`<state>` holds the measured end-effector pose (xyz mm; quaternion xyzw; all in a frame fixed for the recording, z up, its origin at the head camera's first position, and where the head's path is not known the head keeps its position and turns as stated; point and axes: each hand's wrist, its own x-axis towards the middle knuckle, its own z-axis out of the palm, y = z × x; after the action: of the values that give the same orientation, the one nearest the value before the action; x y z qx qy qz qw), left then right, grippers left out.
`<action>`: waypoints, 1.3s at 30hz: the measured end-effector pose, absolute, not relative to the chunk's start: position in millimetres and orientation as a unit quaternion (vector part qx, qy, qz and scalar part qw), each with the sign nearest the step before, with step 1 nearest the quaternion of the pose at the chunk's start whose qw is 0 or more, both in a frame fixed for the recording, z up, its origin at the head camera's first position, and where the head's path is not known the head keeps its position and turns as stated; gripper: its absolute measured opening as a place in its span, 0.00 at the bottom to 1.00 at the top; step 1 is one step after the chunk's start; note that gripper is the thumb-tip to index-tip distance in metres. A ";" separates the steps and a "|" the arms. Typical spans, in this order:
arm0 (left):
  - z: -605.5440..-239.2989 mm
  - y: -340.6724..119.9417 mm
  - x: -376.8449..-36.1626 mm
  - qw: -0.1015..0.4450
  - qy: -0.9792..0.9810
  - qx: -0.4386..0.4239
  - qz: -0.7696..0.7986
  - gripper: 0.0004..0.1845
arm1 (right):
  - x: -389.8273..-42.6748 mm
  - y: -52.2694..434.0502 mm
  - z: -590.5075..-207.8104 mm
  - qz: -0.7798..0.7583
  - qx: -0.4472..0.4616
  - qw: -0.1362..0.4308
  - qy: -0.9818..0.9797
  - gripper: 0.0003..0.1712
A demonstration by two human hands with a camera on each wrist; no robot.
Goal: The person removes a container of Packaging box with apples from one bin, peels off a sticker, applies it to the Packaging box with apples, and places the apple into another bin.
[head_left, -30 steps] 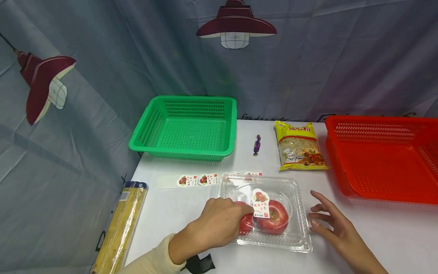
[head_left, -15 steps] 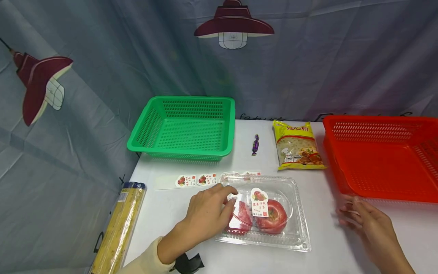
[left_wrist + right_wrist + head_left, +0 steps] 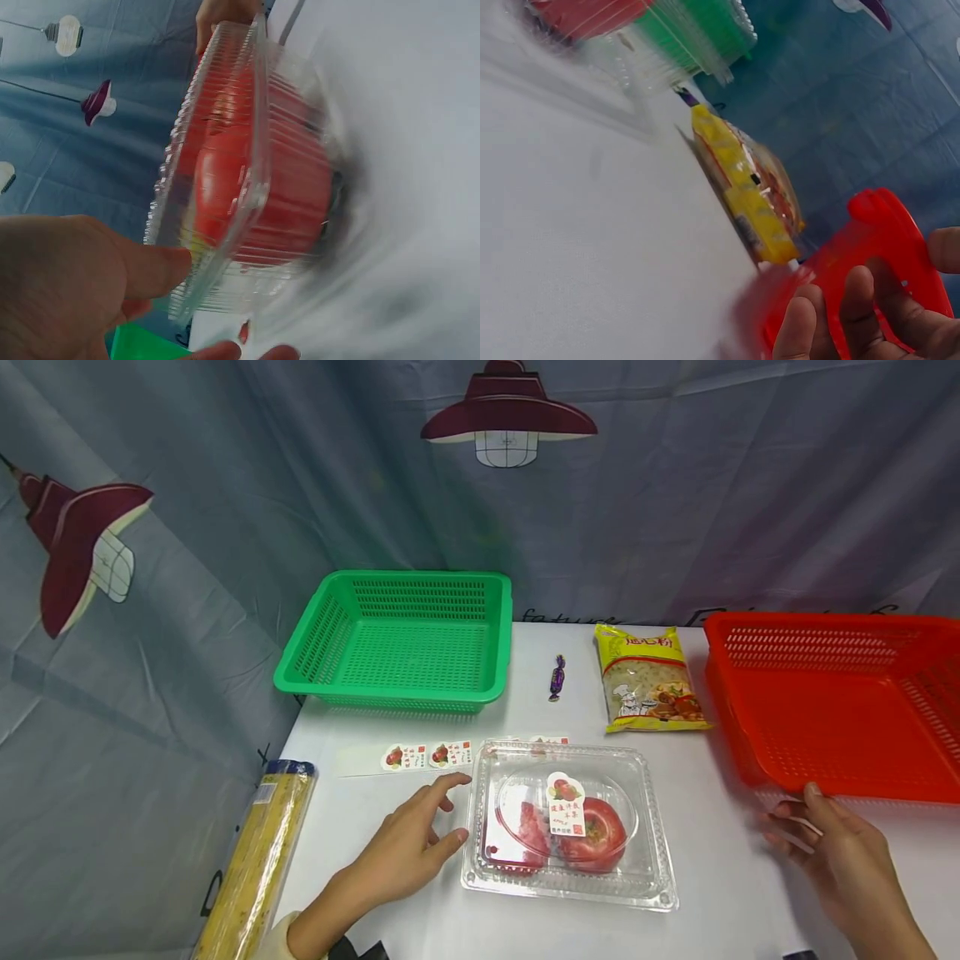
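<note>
A clear clamshell box [image 3: 637,877] lies in front of me with red apples [image 3: 600,839] inside. An apple-picture label [image 3: 567,806] is on its lid; a pale patch partly hides the left apple. My left hand [image 3: 397,852] is beside the box's left edge, thumb and fingers apart and holding nothing. In the left wrist view its thumb [image 3: 161,270] is close to the box rim. At the near left corner of the red basket [image 3: 757,760] is my right hand [image 3: 847,852], thumb by the rim and loosely bent fingers [image 3: 859,300] before the wall. Whether they touch it is unclear.
A label strip [image 3: 360,760] with several apple labels runs partly under the box. Behind are a green basket [image 3: 390,702], a purple-wrapped candy [image 3: 557,678] and a yellow food bag [image 3: 648,681]. A long yellow pack [image 3: 258,852] lies along the left table edge.
My left hand has drawn back leftward from the label on the lid to beside the box. My right hand has moved right, from near the box to the red basket's corner.
</note>
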<state>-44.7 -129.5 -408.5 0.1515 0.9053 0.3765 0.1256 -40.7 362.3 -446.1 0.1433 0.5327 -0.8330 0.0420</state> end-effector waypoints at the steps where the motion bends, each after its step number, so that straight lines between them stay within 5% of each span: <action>1: -410.4 -130.4 -43.7 0.135 0.898 0.159 0.386 0.34 | -41.0 363.2 -445.6 -0.831 0.147 0.042 0.535 0.15; 11: -424.4 -123.7 -36.4 0.163 0.846 0.192 0.469 0.31 | -42.2 366.9 -442.9 -0.822 0.166 0.045 0.543 0.15; 21: -434.2 -113.7 -37.3 0.125 0.829 0.215 0.500 0.30 | -41.9 367.0 -444.6 -0.810 0.161 0.037 0.563 0.16; 39: -429.0 -106.4 -36.5 0.172 0.744 0.140 0.630 0.32 | -44.0 364.9 -446.0 -0.829 0.112 0.017 0.548 0.16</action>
<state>-36.5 -106.4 -429.0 0.1398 0.7443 0.6300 0.1719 -44.0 364.9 -446.0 0.1124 0.5481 -0.8286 0.0166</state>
